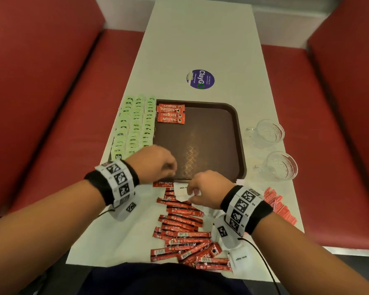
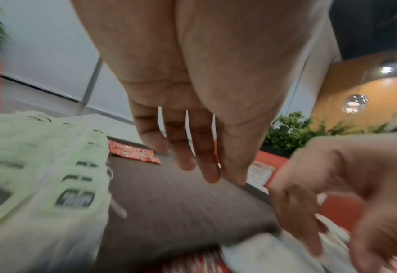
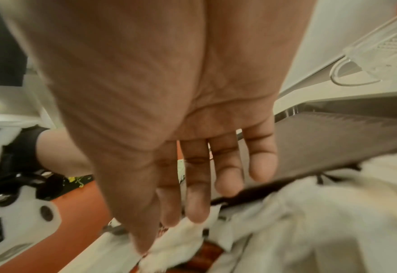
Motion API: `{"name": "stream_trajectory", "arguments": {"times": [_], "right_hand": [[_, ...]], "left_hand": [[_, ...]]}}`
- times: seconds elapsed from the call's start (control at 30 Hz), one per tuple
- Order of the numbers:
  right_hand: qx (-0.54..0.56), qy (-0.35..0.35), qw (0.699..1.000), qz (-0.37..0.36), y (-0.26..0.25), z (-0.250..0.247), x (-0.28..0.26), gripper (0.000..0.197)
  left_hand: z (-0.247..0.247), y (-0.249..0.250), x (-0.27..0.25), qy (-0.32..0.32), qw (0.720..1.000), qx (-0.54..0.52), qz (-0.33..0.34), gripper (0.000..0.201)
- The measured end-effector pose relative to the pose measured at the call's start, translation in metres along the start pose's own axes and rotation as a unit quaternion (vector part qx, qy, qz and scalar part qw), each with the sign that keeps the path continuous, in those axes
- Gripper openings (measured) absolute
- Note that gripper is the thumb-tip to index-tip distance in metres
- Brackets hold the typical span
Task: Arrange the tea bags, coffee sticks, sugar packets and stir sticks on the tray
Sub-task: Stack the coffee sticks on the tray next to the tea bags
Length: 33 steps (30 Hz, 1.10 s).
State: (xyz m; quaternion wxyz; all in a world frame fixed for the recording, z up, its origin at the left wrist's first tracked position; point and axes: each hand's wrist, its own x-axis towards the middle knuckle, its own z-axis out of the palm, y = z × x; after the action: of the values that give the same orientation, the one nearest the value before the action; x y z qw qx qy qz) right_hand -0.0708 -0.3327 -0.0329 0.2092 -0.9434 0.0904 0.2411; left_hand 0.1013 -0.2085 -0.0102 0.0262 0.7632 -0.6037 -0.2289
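Observation:
A brown tray (image 1: 211,128) lies mid-table with three orange coffee sticks (image 1: 170,113) in its far-left corner. Green tea bags (image 1: 136,124) lie in rows on the table along its left side. Several red coffee sticks (image 1: 183,226) are heaped near the front edge, and white sugar packets (image 1: 182,187) lie among them. My left hand (image 1: 170,169) hovers over the tray's near-left corner, its fingers (image 2: 207,170) relaxed and holding nothing. My right hand (image 1: 192,193) is just in front of the tray, and thumb and fingertips pinch a white sugar packet (image 3: 169,240).
Two clear glass cups (image 1: 268,130) (image 1: 282,165) stand right of the tray. A stack of thin red packets (image 1: 279,205) lies near the right table edge. A round purple sticker (image 1: 200,79) is beyond the tray. Red benches (image 1: 51,103) flank the table.

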Motion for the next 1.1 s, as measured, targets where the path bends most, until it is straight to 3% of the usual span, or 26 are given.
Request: {"name": "stream_trajectory", "arguments": {"times": [0.13,0.23,0.43,0.67,0.8,0.93,1.1], "right_hand": [[-0.012,0.007,1.0,0.005,-0.013,0.019,-0.003,0.021],[-0.012,0.021,0.999,0.021,-0.018,0.026,-0.004,0.023],[-0.005,0.048,0.998,0.027,-0.023,0.026,-0.005,0.034],[0.021,0.08,0.996,0.036,-0.025,0.018,-0.008,0.026],[0.036,0.09,0.993,0.073,-0.018,0.013,-0.019,0.016],[0.061,0.09,0.988,0.111,-0.012,0.016,-0.028,0.012],[0.12,0.089,0.984,0.093,-0.009,0.019,-0.033,0.008]], "left_hand": [[0.033,0.009,-0.031,-0.072,0.996,0.046,0.009,0.02],[0.049,0.012,-0.041,-0.084,0.994,0.068,0.014,0.025],[0.054,0.012,-0.049,-0.026,0.997,0.068,0.007,0.021],[0.033,0.021,-0.051,0.074,0.997,-0.016,-0.013,0.014],[0.048,0.029,-0.046,0.007,0.997,0.034,-0.064,0.026],[0.066,0.04,-0.044,-0.074,0.997,-0.001,0.013,0.027],[0.073,0.04,-0.038,-0.076,0.995,0.034,0.047,0.016]]}}
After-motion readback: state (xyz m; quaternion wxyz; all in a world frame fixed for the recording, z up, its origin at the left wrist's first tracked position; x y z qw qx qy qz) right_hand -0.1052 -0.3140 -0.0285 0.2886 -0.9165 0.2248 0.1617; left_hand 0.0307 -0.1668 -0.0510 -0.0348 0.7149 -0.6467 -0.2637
